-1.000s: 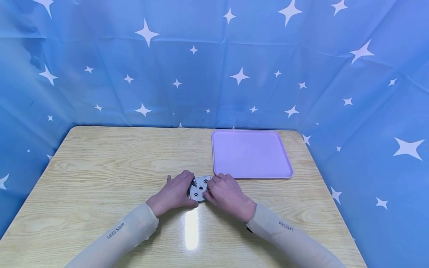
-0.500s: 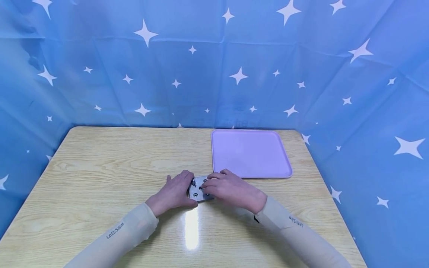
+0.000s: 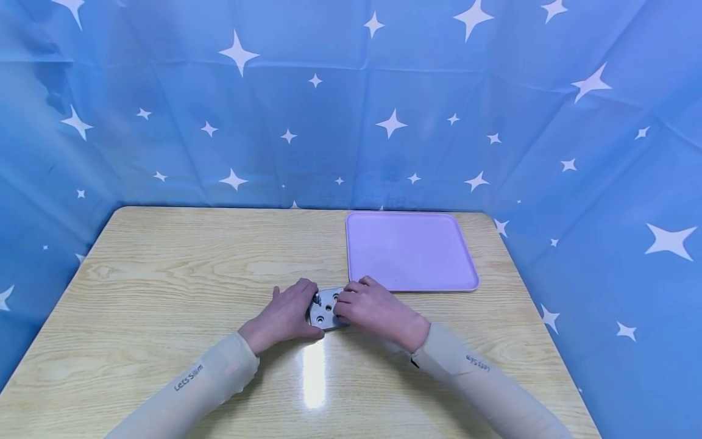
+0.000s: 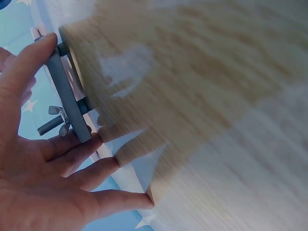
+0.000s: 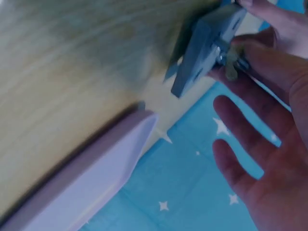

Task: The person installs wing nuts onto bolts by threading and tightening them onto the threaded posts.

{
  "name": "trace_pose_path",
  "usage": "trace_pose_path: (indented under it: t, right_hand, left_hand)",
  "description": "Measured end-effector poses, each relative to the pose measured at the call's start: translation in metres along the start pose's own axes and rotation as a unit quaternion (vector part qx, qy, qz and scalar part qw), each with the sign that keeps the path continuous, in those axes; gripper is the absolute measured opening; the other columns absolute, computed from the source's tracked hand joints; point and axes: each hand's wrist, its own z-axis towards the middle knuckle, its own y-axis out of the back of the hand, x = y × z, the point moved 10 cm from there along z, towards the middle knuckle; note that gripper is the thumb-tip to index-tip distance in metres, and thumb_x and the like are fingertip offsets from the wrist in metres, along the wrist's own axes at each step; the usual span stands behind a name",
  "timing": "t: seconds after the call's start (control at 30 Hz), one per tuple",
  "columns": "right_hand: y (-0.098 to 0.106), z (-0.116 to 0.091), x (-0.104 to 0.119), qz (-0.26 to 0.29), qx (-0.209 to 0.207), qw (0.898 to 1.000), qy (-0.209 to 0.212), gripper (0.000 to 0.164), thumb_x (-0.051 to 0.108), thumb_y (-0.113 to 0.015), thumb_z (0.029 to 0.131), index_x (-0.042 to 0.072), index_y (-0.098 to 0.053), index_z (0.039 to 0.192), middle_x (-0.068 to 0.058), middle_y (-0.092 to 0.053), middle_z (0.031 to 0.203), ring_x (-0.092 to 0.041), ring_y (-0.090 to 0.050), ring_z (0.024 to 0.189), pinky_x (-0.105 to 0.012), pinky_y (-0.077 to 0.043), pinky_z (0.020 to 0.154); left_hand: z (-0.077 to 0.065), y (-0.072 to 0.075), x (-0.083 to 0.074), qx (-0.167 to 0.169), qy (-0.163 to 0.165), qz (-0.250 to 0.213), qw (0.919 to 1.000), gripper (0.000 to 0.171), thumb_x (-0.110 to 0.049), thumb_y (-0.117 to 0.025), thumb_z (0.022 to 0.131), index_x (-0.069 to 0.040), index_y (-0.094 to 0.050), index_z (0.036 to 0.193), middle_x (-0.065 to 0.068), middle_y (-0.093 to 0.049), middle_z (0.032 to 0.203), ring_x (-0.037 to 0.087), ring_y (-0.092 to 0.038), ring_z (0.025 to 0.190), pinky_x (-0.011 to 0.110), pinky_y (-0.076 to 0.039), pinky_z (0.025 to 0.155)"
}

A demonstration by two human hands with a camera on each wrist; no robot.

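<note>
A grey metal plate with several round holes lies between the two hands on the wooden table. My left hand grips its left side, thumb at the near edge and fingers at the far edge. In the left wrist view the plate stands off the table on short dark feet. A wing nut sits there on a threaded bolt near the left fingers. At the plate's right side my right hand pinches another wing nut between thumb and forefinger. Its other fingers are spread away from the plate.
A shallow purple tray lies at the table's back right, just beyond the right hand. The wooden table reaches a blue star-patterned curtain behind and at both sides.
My right hand has shifted and turned at the plate's right side, its fingers re-placed around the wing nut. The left hand and the plate have stayed where they were.
</note>
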Motion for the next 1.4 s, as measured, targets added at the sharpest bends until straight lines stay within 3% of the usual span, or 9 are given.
trace_pose_path:
  t: [0.23,0.4,0.63,0.77,0.87,1.0,1.07,1.17,1.4]
  right_hand:
    - [-0.002,0.003,0.002,0.001,-0.033,0.999,-0.034,0.011,0.023,-0.079,0.091,0.019,-0.069,0.089,0.009,-0.067,0.085,-0.015,-0.057,0.076,-0.029,-0.04,0.067]
    - [-0.006,0.005,-0.003,0.054,-0.037,0.993,-0.093,0.018,0.021,-0.076,0.093,0.015,-0.064,0.081,0.005,-0.063,0.074,-0.013,-0.052,0.062,-0.027,-0.037,0.057]
    - [-0.009,0.002,-0.008,0.117,-0.042,0.982,-0.145,0.021,0.016,-0.076,0.092,0.012,-0.06,0.078,0.004,-0.057,0.068,-0.012,-0.051,0.058,-0.031,-0.043,0.054]
    - [-0.009,0.0,-0.015,0.132,-0.01,0.979,-0.158,0.024,0.033,-0.076,0.094,0.011,-0.067,0.09,0.005,-0.06,0.074,-0.012,-0.053,0.064,-0.032,-0.044,0.06]
    - [-0.004,-0.002,-0.019,0.124,0.02,0.983,-0.135,0.04,0.043,-0.079,0.09,0.013,-0.071,0.114,0.003,-0.07,0.099,-0.015,-0.061,0.085,-0.035,-0.049,0.073]
    - [0.005,-0.004,-0.012,0.08,0.031,0.996,-0.037,0.044,0.028,-0.083,0.089,0.021,-0.07,0.13,0.006,-0.067,0.133,-0.017,-0.06,0.112,-0.038,-0.05,0.088]
    - [0.007,-0.004,-0.006,0.061,0.028,0.998,0.007,0.04,0.021,-0.082,0.089,0.024,-0.071,0.127,0.009,-0.066,0.134,-0.015,-0.06,0.112,-0.035,-0.048,0.087]
    - [0.007,-0.004,-0.001,0.043,0.023,0.998,0.037,0.034,0.017,-0.08,0.091,0.026,-0.073,0.123,0.014,-0.068,0.129,-0.011,-0.059,0.108,-0.032,-0.047,0.083]
    - [0.004,-0.003,0.002,0.009,0.022,0.999,0.042,0.023,0.017,-0.077,0.092,0.027,-0.075,0.113,0.017,-0.069,0.118,-0.01,-0.058,0.101,-0.03,-0.043,0.08]
  left_hand:
    - [0.0,0.001,-0.001,-0.002,-0.006,0.006,1.0,0.072,-0.038,-0.096,0.067,-0.006,-0.056,0.118,0.005,-0.057,0.114,0.021,-0.056,0.095,0.077,-0.042,0.089]
    - [-0.001,0.002,-0.001,-0.003,-0.008,0.004,1.0,0.072,-0.037,-0.096,0.066,-0.006,-0.057,0.118,0.006,-0.057,0.114,0.021,-0.056,0.095,0.078,-0.042,0.089]
    - [-0.002,0.002,-0.002,-0.002,-0.008,0.007,0.9999,0.072,-0.037,-0.096,0.066,-0.006,-0.057,0.118,0.005,-0.057,0.113,0.02,-0.055,0.094,0.076,-0.043,0.089]
    - [-0.001,0.002,-0.002,0.0,-0.007,0.007,1.0,0.072,-0.037,-0.096,0.066,-0.006,-0.057,0.119,0.006,-0.057,0.113,0.02,-0.056,0.094,0.077,-0.042,0.09]
    - [0.0,0.002,-0.001,-0.001,-0.007,0.006,1.0,0.072,-0.038,-0.096,0.066,-0.006,-0.057,0.118,0.005,-0.057,0.113,0.02,-0.056,0.094,0.078,-0.042,0.089]
    - [0.0,0.0,0.0,0.003,-0.002,0.004,1.0,0.073,-0.039,-0.096,0.067,-0.006,-0.057,0.119,0.005,-0.057,0.114,0.02,-0.057,0.095,0.078,-0.042,0.09]
    - [0.0,0.0,0.001,0.006,0.001,0.004,1.0,0.073,-0.038,-0.096,0.067,-0.006,-0.057,0.12,0.005,-0.057,0.114,0.021,-0.057,0.095,0.078,-0.041,0.091]
    - [0.0,0.0,0.001,0.008,0.001,0.003,1.0,0.074,-0.038,-0.096,0.067,-0.006,-0.057,0.121,0.006,-0.057,0.115,0.021,-0.056,0.095,0.078,-0.041,0.091]
    - [0.0,0.0,-0.001,0.009,-0.003,0.006,0.9999,0.073,-0.038,-0.096,0.067,-0.006,-0.057,0.12,0.006,-0.057,0.115,0.02,-0.055,0.094,0.077,-0.042,0.089]
